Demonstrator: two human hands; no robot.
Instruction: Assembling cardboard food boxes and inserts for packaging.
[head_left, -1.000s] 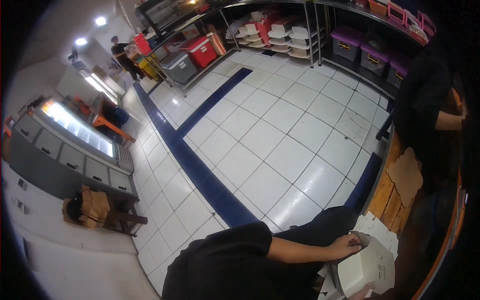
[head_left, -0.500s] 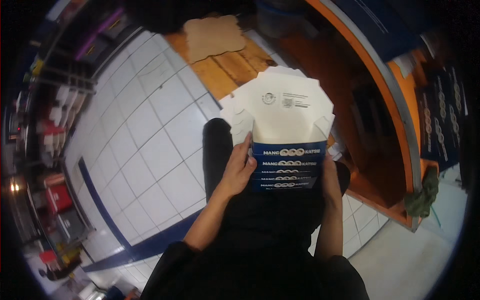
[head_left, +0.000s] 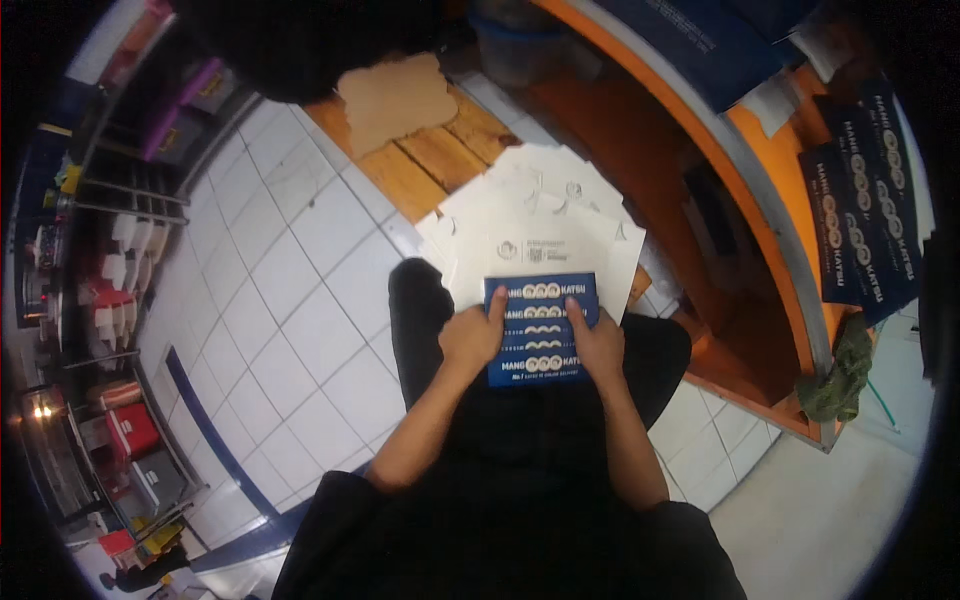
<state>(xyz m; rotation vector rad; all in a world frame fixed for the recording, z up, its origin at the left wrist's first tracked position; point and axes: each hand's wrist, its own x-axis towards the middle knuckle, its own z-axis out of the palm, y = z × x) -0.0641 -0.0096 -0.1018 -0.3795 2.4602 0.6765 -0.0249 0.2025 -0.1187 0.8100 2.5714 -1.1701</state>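
A stack of paper food boxes (head_left: 540,364) rests over my lap, their blue printed fronts overlapping in steps. Above the fronts, the white open flaps (head_left: 585,228) fan out away from me. My left hand (head_left: 472,337) grips the left edge of the stack, its thumb lying on a blue front. On the opposite edge my right hand (head_left: 602,346) holds on in the same way, thumb on the front. The fingers of both hands are mostly hidden behind the boxes.
Beyond the boxes stands a wooden slatted bench (head_left: 452,148) bearing a wavy-edged piece of cardboard (head_left: 395,102). An orange cabinet (head_left: 775,165) curves along the right, with blue flat cartons (head_left: 862,215) and a green cloth (head_left: 842,372). Shelves (head_left: 118,262) line the left side.
My right hand has come round from the side so its thumb now lies on the fronts. The stack has shifted slightly left, and the top box's raised side flaps look flatter and more spread.
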